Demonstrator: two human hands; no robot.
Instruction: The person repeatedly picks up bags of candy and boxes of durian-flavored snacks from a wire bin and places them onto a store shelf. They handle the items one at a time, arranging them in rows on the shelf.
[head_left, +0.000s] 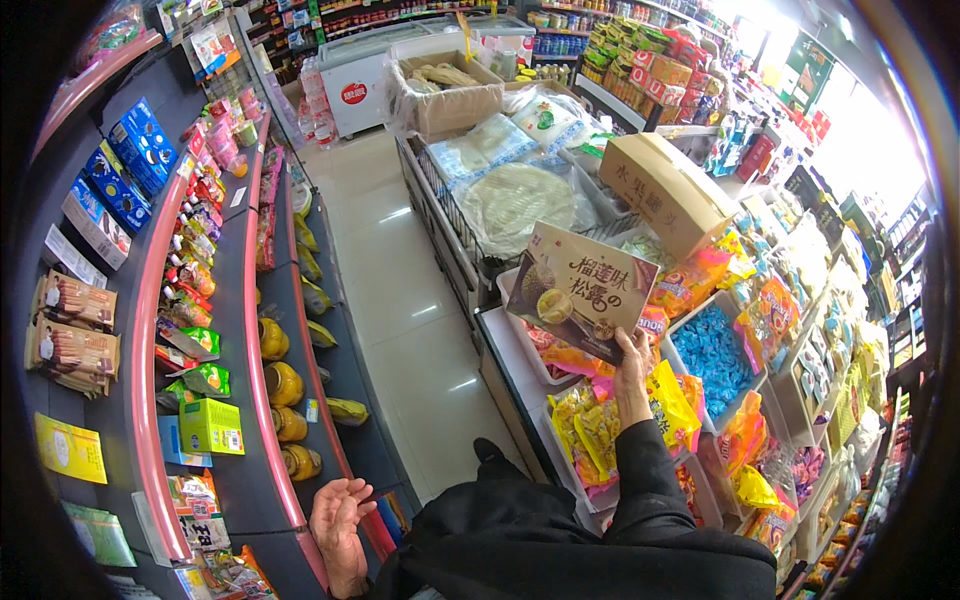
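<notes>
My right hand (634, 369) grips the lower right corner of a flat brown carton (581, 292) that bears large writing and pictures of fruit. The carton is held above the bins of wrapped sweets, and its far side is hidden. Beneath my right forearm lie yellow candy packets (589, 435) in a white bin. My left hand (341, 529) holds nothing, with its fingers loosely bent and slightly apart. It is beside the pink front edge of the left shelf, near several glass jars (301, 462) with yellow contents.
Shelves of packaged snacks curve along my left, with a green box (211, 426) on one. A tiled aisle (405, 300) runs ahead towards a white chest freezer (360, 94). On the right stand a tan carton (667, 191), a bin of blue sweets (712, 356) and a bagged round of noodles (519, 206).
</notes>
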